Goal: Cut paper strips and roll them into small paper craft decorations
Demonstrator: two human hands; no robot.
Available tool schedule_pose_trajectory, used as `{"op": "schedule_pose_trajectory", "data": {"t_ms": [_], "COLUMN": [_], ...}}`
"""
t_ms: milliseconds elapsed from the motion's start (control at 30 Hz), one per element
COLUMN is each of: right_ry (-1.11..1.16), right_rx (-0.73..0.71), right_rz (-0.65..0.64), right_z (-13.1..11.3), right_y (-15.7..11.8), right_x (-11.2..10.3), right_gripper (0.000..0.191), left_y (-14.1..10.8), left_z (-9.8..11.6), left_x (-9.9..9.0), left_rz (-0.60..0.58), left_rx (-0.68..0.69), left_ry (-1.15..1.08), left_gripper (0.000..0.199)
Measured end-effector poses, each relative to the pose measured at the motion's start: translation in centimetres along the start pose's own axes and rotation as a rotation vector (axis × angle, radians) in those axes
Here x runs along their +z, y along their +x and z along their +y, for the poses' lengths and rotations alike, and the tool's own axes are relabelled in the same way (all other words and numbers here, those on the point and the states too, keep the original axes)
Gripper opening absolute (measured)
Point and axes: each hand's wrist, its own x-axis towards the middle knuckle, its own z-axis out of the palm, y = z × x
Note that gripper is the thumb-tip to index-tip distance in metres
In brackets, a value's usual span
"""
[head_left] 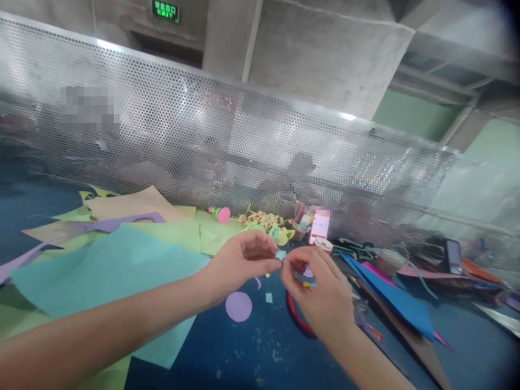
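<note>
Between my two hands, at the middle of the head view, is a small light-blue piece (280, 255), paper or felt. My left hand (244, 257) pinches it between thumb and fingers from the left. The closed fingertips of my right hand (320, 287) grip its right edge. On the dark blue table below lie a purple disc (239, 306) and a small pale-blue square (268, 298). Part of a red curved object (298, 317) shows beside my right hand, which hides the rest.
Large light-blue (122, 265) and green sheets (182, 233) spread out at the left. Behind my hands are a pile of yellowish curls (264, 220), a lit phone (320, 225) and a white-and-red roll (324, 245). Blue sheets (394, 298) lie right. A perforated metal screen (170, 119) stands behind.
</note>
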Motion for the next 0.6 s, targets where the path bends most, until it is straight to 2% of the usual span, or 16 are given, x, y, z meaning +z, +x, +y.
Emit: {"op": "schedule_pose_trajectory", "data": {"t_ms": [167, 300, 600], "right_ry": [0.13, 0.196, 0.105], "right_rx": [0.114, 0.23, 0.158], "right_rz": [-0.115, -0.11, -0.085], "right_z": [0.52, 0.75, 0.11], "right_y": [0.31, 0.63, 0.79], "right_x": [-0.13, -0.51, -0.69], "right_gripper": [0.009, 0.008, 0.005], "left_y": [0.45, 0.66, 0.59], "left_z": [-0.31, -0.56, -0.74], "left_x": [-0.65, -0.87, -0.82], "left_rz": [0.041, 0.03, -0.003], "left_rx": [0.019, 0.027, -0.002], "left_ry": [0.004, -0.02, 0.017], "left_gripper": [0.017, 0.019, 0.023]}}
